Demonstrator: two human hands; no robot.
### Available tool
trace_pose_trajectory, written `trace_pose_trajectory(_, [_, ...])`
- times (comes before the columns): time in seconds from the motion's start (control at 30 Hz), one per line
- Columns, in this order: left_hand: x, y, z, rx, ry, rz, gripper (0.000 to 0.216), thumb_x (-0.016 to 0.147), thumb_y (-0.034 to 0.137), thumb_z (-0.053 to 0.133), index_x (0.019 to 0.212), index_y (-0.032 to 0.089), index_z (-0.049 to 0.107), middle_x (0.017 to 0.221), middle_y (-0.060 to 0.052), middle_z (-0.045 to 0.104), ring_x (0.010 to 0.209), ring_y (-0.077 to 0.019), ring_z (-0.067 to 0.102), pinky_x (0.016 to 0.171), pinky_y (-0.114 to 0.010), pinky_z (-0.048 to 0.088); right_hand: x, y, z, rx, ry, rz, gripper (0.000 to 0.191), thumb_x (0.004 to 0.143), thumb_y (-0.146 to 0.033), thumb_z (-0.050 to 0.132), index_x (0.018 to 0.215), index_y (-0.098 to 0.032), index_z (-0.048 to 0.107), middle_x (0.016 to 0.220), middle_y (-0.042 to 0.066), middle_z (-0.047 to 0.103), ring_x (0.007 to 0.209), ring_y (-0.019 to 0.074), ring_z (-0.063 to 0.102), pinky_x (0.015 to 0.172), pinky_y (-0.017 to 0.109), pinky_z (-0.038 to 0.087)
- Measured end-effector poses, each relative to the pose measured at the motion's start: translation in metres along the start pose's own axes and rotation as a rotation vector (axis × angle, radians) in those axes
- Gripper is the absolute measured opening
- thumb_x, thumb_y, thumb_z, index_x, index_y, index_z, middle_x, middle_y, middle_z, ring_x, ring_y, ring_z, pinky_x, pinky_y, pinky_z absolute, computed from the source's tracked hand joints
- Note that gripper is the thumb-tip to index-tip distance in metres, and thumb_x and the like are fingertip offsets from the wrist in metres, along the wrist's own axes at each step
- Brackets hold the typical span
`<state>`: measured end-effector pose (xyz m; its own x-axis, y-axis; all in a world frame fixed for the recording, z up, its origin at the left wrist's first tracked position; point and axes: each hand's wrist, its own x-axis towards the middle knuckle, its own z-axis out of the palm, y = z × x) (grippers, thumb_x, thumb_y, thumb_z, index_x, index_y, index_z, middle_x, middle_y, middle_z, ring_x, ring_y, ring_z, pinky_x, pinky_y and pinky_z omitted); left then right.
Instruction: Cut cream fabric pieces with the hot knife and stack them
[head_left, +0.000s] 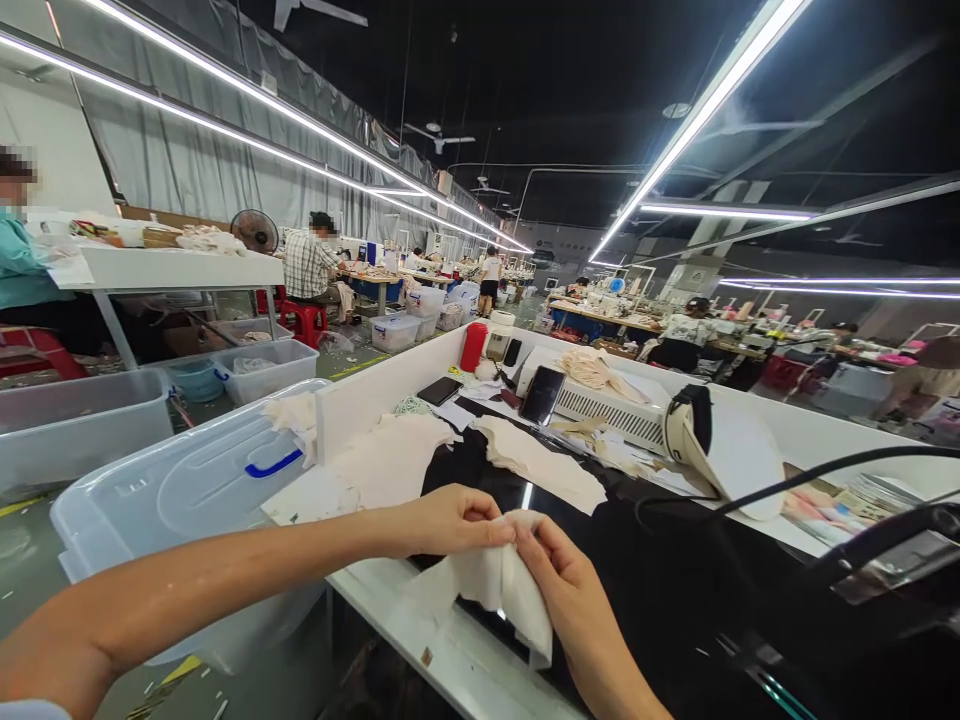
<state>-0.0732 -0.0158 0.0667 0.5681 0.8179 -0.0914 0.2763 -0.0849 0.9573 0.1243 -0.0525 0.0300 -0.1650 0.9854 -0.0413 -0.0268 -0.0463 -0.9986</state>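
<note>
Between my two hands hangs a cream fabric piece (499, 580), folded, its lower part drooping over the table's front edge. My left hand (450, 520) comes in from the left and pinches its top edge between thumb and fingers. Right beside it, my right hand (559, 565) grips the same edge, the two thumbs nearly touching. Beyond the hands, more cream fabric pieces (536, 465) lie flat on the glossy black tabletop (637, 550). Another spread of pale fabric (382, 455) covers the table's left side.
A phone (541, 395) leans against a white slotted box (615, 415); a dark phone (439, 391) lies flat nearby. A white visor cap (727, 450) rests on the right. Black cables and a machine part (885, 540) occupy the near right. A lidded clear bin (187, 480) stands left.
</note>
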Motion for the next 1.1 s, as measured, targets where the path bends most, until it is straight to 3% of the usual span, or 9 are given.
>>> trace_pose_trajectory(0.1, [0.001,-0.001,0.003,-0.022,0.026,-0.001,0.058,0.083,0.076,0.068,0.081,0.020,0.053,0.074,0.006,0.042,0.070,-0.0123,0.037,0.060,-0.025,0.028,-0.004,0.006,-0.003,0.105,0.032,0.074,0.067,0.076,-0.078,0.082,0.118,-0.027,0.073,0.069,-0.004,0.062,0.057,0.0128,0.051,0.053,0.024,0.043])
trace_pose_trajectory(0.17, [0.001,-0.002,0.003,-0.029,0.023,-0.012,0.057,0.085,0.076,0.063,0.082,0.021,0.051,0.074,0.006,0.039,0.068,-0.0122,0.036,0.059,-0.025,0.028,-0.008,0.009,-0.004,0.113,-0.015,0.144,0.072,0.075,-0.081,0.080,0.118,-0.025,0.072,0.064,-0.005,0.058,0.049,0.0107,0.046,0.045,0.023,0.038])
trace_pose_trajectory(0.37, [0.000,-0.004,0.002,0.004,0.048,0.000,0.046,0.090,0.065,0.055,0.078,0.022,0.045,0.072,0.006,0.037,0.066,-0.0126,0.034,0.058,-0.026,0.029,-0.017,0.019,-0.005,0.032,-0.231,0.248,0.068,0.065,-0.080,0.088,0.084,-0.019,0.066,0.052,-0.010,0.044,0.041,0.0028,0.029,0.040,0.019,0.026])
trace_pose_trajectory(0.47, [0.001,-0.005,0.004,0.042,0.077,0.016,0.044,0.092,0.062,0.052,0.076,0.021,0.042,0.073,0.005,0.037,0.068,-0.0129,0.033,0.060,-0.027,0.029,-0.019,0.020,-0.003,-0.020,-0.221,0.261,0.069,0.063,-0.081,0.088,0.073,-0.020,0.058,0.051,-0.011,0.039,0.043,0.0021,0.025,0.042,0.020,0.021])
trace_pose_trajectory(0.63, [0.003,-0.008,0.007,0.117,0.088,0.051,0.051,0.091,0.067,0.055,0.074,0.021,0.041,0.072,0.005,0.036,0.068,-0.0132,0.032,0.059,-0.028,0.026,-0.024,0.014,0.000,-0.046,-0.187,0.269,0.069,0.063,-0.084,0.086,0.073,-0.021,0.057,0.053,-0.013,0.027,0.048,0.0036,0.018,0.045,0.023,0.013])
trace_pose_trajectory(1.1, [0.016,-0.020,0.014,0.216,0.108,0.110,0.041,0.101,0.053,0.043,0.077,0.020,0.048,0.077,0.003,0.045,0.074,-0.0152,0.042,0.067,-0.027,0.034,-0.033,0.014,-0.003,-0.024,-0.227,0.281,0.068,0.063,-0.079,0.088,0.073,-0.022,0.053,0.059,-0.011,0.034,0.050,0.0045,0.021,0.048,0.025,0.016])
